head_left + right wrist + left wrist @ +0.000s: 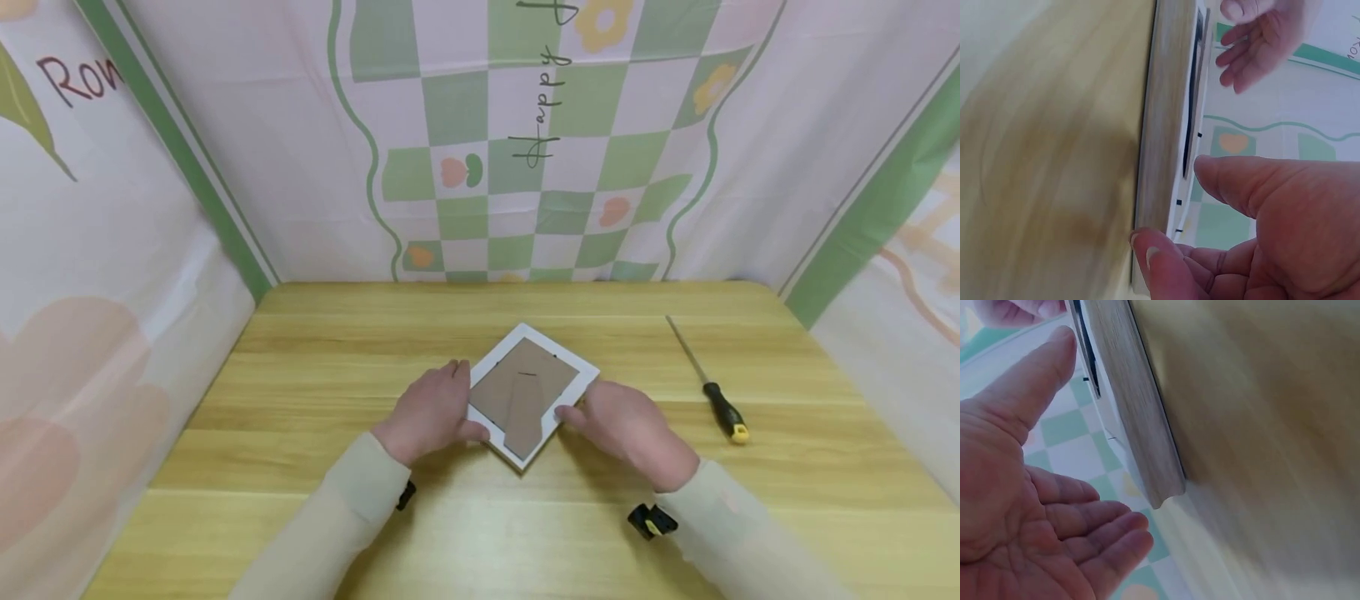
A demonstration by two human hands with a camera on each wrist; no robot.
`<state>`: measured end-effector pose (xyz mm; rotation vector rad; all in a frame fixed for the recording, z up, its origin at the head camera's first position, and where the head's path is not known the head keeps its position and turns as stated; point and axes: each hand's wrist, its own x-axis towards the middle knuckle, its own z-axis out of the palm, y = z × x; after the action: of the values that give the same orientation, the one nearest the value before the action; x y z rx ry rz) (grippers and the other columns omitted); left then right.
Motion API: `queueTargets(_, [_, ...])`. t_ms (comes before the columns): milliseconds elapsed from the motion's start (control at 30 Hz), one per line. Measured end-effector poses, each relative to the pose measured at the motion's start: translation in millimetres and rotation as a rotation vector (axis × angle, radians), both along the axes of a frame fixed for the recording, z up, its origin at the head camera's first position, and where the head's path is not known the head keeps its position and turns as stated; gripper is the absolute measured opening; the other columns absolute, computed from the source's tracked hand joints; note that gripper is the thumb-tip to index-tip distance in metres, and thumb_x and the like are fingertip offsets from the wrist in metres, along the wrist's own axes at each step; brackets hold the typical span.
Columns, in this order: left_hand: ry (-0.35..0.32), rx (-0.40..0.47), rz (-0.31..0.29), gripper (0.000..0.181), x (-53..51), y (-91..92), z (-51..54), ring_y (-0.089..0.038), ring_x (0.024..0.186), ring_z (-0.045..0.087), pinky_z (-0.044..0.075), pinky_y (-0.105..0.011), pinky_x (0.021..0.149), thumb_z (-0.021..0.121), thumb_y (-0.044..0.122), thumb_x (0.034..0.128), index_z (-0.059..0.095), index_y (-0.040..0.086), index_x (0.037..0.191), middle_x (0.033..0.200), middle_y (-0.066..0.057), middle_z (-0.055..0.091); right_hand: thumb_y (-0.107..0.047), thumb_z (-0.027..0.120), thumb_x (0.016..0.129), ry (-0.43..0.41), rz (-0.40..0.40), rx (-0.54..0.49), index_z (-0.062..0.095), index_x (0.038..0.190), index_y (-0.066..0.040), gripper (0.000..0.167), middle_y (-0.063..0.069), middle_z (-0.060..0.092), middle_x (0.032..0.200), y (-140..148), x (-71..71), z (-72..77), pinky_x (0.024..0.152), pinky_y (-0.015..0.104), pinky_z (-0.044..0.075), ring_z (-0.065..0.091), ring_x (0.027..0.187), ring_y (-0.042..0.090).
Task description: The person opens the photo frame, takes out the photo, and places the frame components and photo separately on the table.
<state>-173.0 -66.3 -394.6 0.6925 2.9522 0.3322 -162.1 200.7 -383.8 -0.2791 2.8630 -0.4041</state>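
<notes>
A white-edged picture frame (587, 369) lies on the table with its back up, showing a brown backing board (491, 387) and a fold-out stand flap (527, 412). Small dark tabs dot the edge of the board. At the frame's left side is my left hand (431, 412), its thumb at the lower-left edge; in the left wrist view its other fingers (1110, 534) extend loosely, apart from the frame's wooden side (1138, 412). My right hand (626, 425) holds the right edge, thumb at the back and a fingertip (1147, 244) against the side.
A screwdriver (723, 412) with a black and yellow handle lies to the right on the wooden table (315, 333). Behind the table hangs a green-and-white checked cloth (517, 167), with more printed cloth at both sides. Black straps circle both wrists.
</notes>
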Motion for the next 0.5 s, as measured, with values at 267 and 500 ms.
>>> queueTargets(267, [-0.048,0.021,-0.04,0.081,-7.1,3.5,-2.1,-0.024,0.09,0.063,0.056,-0.039,0.085,0.089,0.05,0.0799,0.057,-0.004,0.131,0.11,-0.012,0.068,-0.042,0.06,0.102,-0.01,0.014,0.03,0.046,0.055,-0.017,0.056,-0.005,0.039,0.052,-5.2,-1.7,-5.3,0.05,0.03,0.034,0.038,0.049,0.013])
queueTargets(500, [-0.021,-0.042,-0.046,0.07,-1.7,5.1,-3.8,-0.02,0.082,0.06,0.056,-0.037,0.081,0.088,0.052,0.0801,0.063,-0.001,0.119,0.097,-0.005,0.067,-0.041,0.061,0.103,-0.001,0.006,0.032,0.056,0.063,-0.014,0.048,-0.001,0.045,0.058,-4.5,-6.0,-7.6,0.051,0.03,0.036,0.044,0.053,0.015])
